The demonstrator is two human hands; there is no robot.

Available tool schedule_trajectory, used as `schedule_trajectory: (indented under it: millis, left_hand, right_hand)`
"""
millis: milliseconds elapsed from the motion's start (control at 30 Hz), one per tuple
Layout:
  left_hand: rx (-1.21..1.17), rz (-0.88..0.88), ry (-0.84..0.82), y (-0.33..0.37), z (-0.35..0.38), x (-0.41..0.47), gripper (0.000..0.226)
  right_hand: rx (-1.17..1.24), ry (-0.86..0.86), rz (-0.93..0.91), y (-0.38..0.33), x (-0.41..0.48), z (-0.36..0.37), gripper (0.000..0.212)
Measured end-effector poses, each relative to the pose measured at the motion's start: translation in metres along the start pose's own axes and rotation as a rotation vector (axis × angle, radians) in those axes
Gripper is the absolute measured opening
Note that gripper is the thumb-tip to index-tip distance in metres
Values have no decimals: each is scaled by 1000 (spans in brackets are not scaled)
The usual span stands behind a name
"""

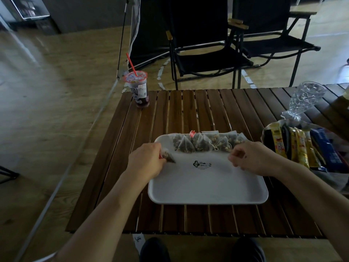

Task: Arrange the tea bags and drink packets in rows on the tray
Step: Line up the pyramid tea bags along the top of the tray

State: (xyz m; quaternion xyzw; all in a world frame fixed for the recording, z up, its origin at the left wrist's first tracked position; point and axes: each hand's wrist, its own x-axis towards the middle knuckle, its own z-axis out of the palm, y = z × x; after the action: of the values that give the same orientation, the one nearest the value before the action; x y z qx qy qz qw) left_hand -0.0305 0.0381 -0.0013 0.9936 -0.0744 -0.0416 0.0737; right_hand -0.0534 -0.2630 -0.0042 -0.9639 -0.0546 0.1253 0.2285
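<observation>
The left hand [146,161] pinches a pyramid tea bag [169,157] over the far-left part of the white tray [207,186], just left of the row of tea bags [205,143] that runs left to right along the far edge; that end of the row looks nearest this hand. The right hand [253,157] curls at the row's right end; whether it holds anything cannot be told; drink packets [294,148] wait off the tray, right.

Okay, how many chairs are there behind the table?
2. One black folding chair stands just past the far edge of the table, near the centre. A second chair is to its right, farther back. Others may be out of frame.
</observation>
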Motion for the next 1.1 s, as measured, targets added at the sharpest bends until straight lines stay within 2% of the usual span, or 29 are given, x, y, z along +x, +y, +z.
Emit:
schedule_trajectory:
  millis: [167, 333, 600, 767, 933, 1100]
  left_hand:
    - [13, -5, 172, 2, 7, 6, 22]
    - [7, 14, 253, 4, 14, 16, 17]
    - [-96, 79, 230, 1, 19, 20, 46]
    - [-45, 59, 254, -1, 24, 23, 43]
    - [-23, 50, 319, -2, 28, 30, 29]
    - [-17, 87, 307, 1, 32, 37, 30]
  right_hand:
    - [15, -8, 1, -3, 1, 0, 16]
    - [17, -2, 10, -4, 1, 0, 17]
    - [44, -20, 19, -6, 2, -3, 17]
    - [51, -41, 31, -8, 2, 0, 17]
    - [70, -57, 48, -6, 0, 0, 17]
    - [46, -70, 53, -1, 2, 0, 17]
